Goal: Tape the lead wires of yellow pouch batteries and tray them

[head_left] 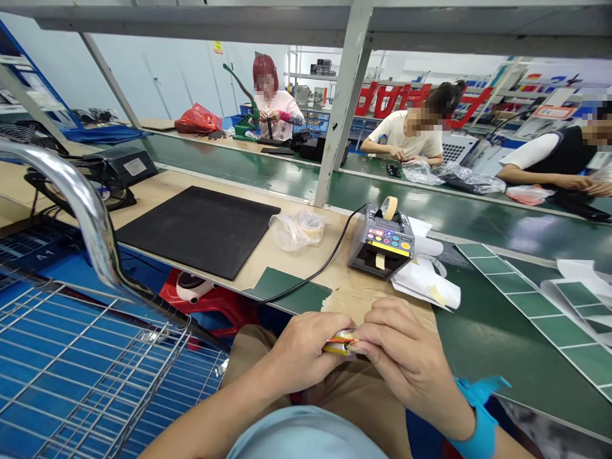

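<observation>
One yellow-edged item [337, 348] clamped in left hand [306, 352] and right hand [407, 347], fingers [385, 333] curled; beyond them, one tape dispenser [382, 242].

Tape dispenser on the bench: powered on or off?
On. The tape dispenser has a red-lit display on its control panel; a short strip of tape sticks out of its front.

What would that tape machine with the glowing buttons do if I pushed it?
The tape machine would probably slide rather than tip, because it's squat and boxy. It may feel fairly heavy, as it looks solid. Its black cord could tug, since it trails across the table, and the strip of tape poking out might be sticky.
</observation>
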A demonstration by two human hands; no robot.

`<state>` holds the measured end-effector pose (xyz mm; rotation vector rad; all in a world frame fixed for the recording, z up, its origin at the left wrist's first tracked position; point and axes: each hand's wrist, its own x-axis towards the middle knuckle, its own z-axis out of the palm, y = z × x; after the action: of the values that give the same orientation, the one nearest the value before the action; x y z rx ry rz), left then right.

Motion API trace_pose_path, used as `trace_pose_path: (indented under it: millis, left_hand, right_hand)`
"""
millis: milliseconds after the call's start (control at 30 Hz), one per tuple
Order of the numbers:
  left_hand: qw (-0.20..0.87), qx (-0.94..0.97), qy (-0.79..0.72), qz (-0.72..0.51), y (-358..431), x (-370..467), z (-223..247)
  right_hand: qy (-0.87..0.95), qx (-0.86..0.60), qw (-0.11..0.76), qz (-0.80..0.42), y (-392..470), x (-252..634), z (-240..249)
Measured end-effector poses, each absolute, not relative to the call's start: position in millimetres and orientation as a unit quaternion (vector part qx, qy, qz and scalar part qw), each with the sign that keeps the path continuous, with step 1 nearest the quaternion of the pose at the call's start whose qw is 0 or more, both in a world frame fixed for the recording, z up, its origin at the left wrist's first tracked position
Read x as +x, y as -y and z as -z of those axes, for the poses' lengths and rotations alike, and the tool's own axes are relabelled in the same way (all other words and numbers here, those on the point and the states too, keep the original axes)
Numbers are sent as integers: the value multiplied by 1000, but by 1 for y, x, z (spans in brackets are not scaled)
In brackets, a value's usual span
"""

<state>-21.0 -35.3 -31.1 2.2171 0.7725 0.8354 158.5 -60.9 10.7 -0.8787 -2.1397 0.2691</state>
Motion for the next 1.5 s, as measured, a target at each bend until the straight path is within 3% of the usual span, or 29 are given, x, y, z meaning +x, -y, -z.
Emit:
trace_pose_path:
  millis: [167, 333, 500, 600, 733, 967, 1033, 1167, 1267, 1400, 1500]
  left_hand:
    - [422, 783, -345, -300, 38, -20, 24]
    - [452, 764, -366, -280, 41, -20, 23]
    - [489, 743, -353, -291, 43, -20, 20]
    - [524, 722, -343, -293, 45, -20, 21]
    - [529, 706, -359, -306, 48, -20, 27]
    - [468, 742, -373, -302, 49, -20, 35]
    - [430, 768, -368, -300, 46, -21, 36]
    - [334, 824, -328, -319, 39, -26, 32]
    - [320, 831, -318, -325, 35, -29, 29]
    - [302, 834, -320, -332, 36, -28, 31]
    - [292, 840, -321, -326, 38, -27, 33]
  right_hand:
    - [843, -374, 350, -162, 59, 167, -19]
    - [864, -361, 317, -150, 56, 169, -26]
    - [884, -343, 316, 6, 61, 162, -25]
    - [902, -328, 263, 101, 68, 158, -24]
    - [914, -327, 198, 136, 75, 155, -26]
    - [906, -324, 219, 162, 82, 150, -16]
    - [907, -332, 238, 105, 80, 154, -16]
    - [835, -384, 343, -194, 70, 166, -24]
    - [700, -459, 389, -385, 62, 169, -26]
    - [558, -430, 354, -615, 55, 161, -20]
    - [511, -400, 332, -685, 51, 155, -17]
